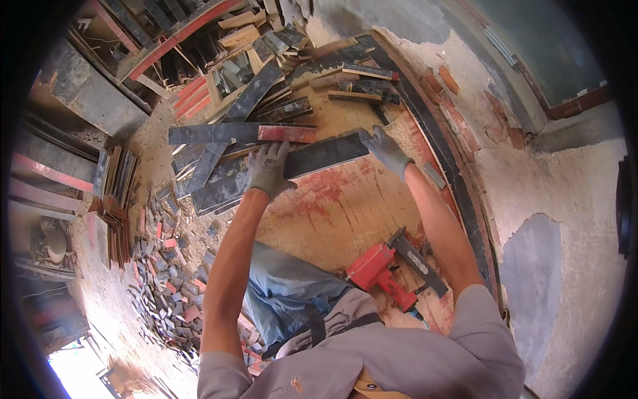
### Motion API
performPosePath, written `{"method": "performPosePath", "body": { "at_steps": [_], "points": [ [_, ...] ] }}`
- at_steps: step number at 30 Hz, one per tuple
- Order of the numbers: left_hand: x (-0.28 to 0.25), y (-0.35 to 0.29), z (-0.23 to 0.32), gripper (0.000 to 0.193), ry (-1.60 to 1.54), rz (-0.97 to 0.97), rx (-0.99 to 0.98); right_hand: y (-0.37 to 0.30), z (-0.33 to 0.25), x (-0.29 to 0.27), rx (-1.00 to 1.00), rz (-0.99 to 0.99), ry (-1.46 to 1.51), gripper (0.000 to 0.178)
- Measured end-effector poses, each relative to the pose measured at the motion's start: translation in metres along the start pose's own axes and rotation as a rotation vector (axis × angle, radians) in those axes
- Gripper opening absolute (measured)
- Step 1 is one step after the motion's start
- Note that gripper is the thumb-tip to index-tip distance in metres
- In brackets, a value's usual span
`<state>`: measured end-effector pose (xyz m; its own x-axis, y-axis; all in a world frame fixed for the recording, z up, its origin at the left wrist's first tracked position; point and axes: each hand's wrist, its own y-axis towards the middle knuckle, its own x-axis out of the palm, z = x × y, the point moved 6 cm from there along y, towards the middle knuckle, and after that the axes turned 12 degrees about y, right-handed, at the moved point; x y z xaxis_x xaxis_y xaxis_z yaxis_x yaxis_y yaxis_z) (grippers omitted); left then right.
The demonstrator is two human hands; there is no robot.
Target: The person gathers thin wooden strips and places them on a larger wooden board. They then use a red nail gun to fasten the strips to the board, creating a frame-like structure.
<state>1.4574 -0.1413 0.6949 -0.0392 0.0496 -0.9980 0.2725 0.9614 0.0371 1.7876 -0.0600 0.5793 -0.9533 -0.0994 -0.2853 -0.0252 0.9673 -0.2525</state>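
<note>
Both my hands wear grey work gloves. A long black-faced wooden plank [332,153] lies slantwise across the worktable [359,199]. My left hand [269,169] rests over the plank's left part, fingers stretched toward its far edge and thumb spread out. At the plank's right end, my right hand [387,151] has its fingers bent around the tip. Just beyond the left fingertips is a black strip with a red end [287,133], lying across other dark planks. A red nail gun [375,267] with a black magazine lies on the table near my lap, hose attached.
More planks [252,93] and cut wood pile up at the far side. Small offcuts [166,286] heap on the floor at left, near stacked boards [113,193]. Along the table's right side runs a black edge strip [458,199], beside a peeling wall [558,193].
</note>
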Motion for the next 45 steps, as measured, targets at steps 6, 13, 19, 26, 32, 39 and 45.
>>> {"method": "performPosePath", "body": {
  "at_steps": [6, 13, 19, 26, 32, 39, 45],
  "points": [
    [0.038, -0.026, -0.045, 0.108, -0.149, -0.237, -0.098, -0.011, -0.052, 0.088, 0.069, -0.29, 0.174, 0.065],
    [0.013, -0.117, -0.12, 0.106, -0.36, 0.458, -0.64, -0.005, -0.027, 0.06, -0.001, -0.174, 0.256, 0.051],
    [0.165, -0.245, -0.254, 0.069, -1.501, 0.119, -1.348, -0.011, -0.043, 0.087, 0.103, -0.292, 0.439, 0.046],
    [0.16, -0.255, -0.236, 0.058, -1.52, 0.098, -1.032, -0.034, -0.062, 0.105, 0.102, -0.23, 0.279, 0.048],
    [0.16, -0.244, -0.245, 0.053, -1.511, 0.198, -1.029, -0.024, -0.039, 0.096, 0.162, -0.216, 0.402, 0.047],
    [0.162, -0.23, -0.243, 0.048, -1.725, 0.237, -0.96, -0.027, -0.036, 0.088, 0.16, -0.19, 0.431, 0.057],
    [0.153, -0.275, -0.17, 0.048, -1.715, 0.103, -0.937, -0.089, -0.014, 0.047, 0.227, -0.162, 0.392, 0.061]
  ]
}}
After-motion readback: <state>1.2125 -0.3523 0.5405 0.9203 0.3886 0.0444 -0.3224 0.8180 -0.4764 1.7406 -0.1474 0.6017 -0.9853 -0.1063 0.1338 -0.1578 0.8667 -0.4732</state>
